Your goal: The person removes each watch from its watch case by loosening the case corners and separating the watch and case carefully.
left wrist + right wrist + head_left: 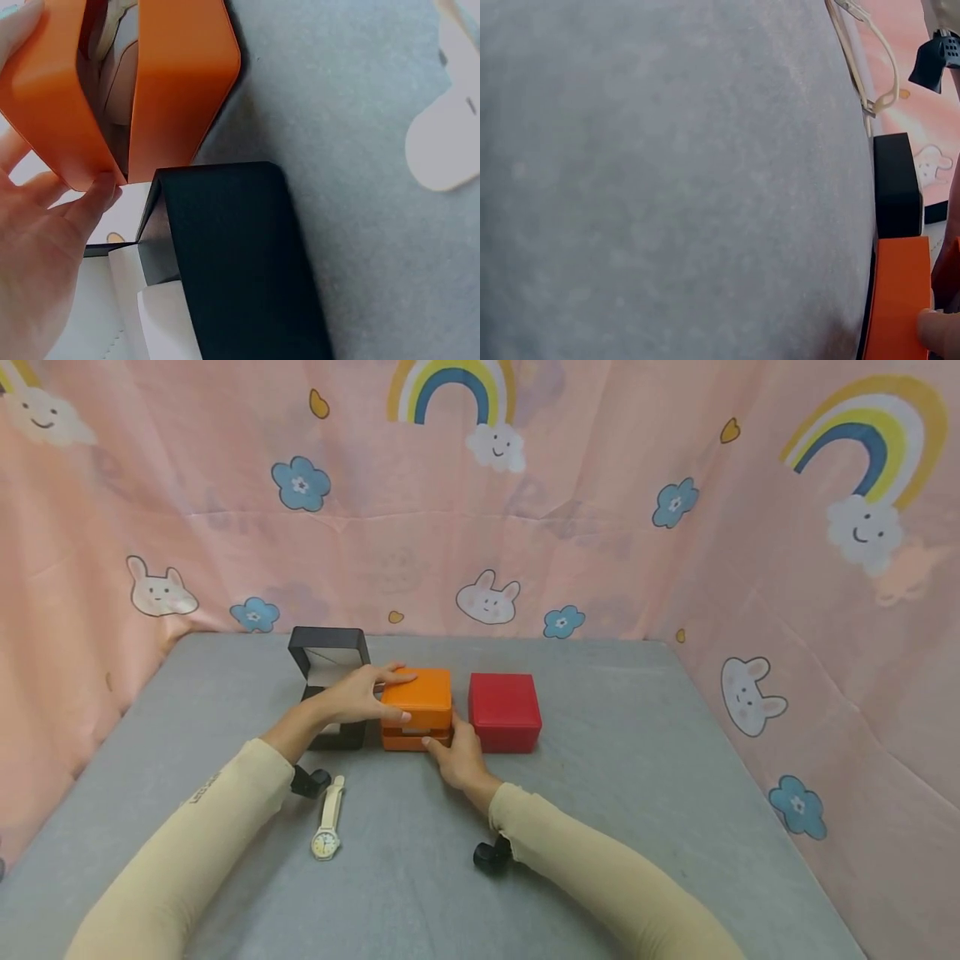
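Note:
An orange box [416, 708] stands mid-table with its lid raised a crack. My left hand [360, 693] grips the lid from the left, fingers lying across its top. My right hand [452, 757] holds the base at its front right corner, thumb on the front face. The left wrist view shows the gap between lid and base of the orange box [176, 82], a cream cushion [120, 71] inside, and my left fingers [52, 240] at its edge. In the right wrist view a fingertip [937, 334] rests on the orange box [898, 300].
A shut red box [504, 711] touches the orange box's right side. An open black box [330, 670] with white lining stands just left of it, behind my left hand. A cream wristwatch [327, 818] lies on the grey table [637, 793] near the front. Pink curtains enclose three sides.

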`<state>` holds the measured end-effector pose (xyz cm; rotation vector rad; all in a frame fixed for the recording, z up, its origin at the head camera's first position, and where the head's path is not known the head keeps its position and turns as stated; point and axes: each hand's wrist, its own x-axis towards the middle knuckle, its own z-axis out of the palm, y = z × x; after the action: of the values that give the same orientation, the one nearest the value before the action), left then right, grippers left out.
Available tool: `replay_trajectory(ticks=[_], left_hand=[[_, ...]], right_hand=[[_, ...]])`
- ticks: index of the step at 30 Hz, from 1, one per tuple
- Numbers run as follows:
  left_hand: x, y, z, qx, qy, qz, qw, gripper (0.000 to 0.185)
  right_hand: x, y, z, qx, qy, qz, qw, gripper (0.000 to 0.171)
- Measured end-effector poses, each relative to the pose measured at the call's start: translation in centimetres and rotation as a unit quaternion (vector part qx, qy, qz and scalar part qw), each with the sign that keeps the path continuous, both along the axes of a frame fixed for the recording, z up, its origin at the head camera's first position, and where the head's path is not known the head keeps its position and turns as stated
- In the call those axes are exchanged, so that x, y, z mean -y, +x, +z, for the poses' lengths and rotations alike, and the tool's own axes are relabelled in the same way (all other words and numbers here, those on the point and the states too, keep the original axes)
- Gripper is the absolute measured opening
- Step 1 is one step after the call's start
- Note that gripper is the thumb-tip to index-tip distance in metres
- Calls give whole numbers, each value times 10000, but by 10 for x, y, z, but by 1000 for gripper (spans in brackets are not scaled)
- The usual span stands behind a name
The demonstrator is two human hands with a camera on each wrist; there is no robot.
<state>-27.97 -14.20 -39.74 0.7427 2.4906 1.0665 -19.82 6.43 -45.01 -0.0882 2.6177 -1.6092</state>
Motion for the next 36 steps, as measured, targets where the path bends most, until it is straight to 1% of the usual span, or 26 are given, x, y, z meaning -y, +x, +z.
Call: replay_trajectory(ticks=[5, 13, 19, 23, 26, 31, 36], left_hand=[[1, -2, -3, 101, 274, 36, 9996, 76], [3, -3, -9, 27, 576, 11, 9983, 69], [4, -2, -10, 80, 702, 90, 9975, 66], [4, -2, -9, 99, 710, 164, 9973, 66], [4, -2, -9, 58, 639, 228, 9977, 64], [1, -3, -8, -40, 522, 328, 9981, 61], [-2, -4, -6, 71, 503, 425, 9978, 58]], right_hand=[[0, 0, -1, -18, -9, 40, 10000, 57], [1, 2, 0, -43, 74, 16, 10000, 49], [2, 1, 1, 35, 127, 7, 9999, 53], [3, 2, 1, 143, 132, -19, 9998, 54], [3, 2, 1, 102, 135, -1, 9999, 54], [2, 1, 1, 18, 82, -9, 10000, 63], [1, 0, 0, 6, 105, -52, 9999, 70]])
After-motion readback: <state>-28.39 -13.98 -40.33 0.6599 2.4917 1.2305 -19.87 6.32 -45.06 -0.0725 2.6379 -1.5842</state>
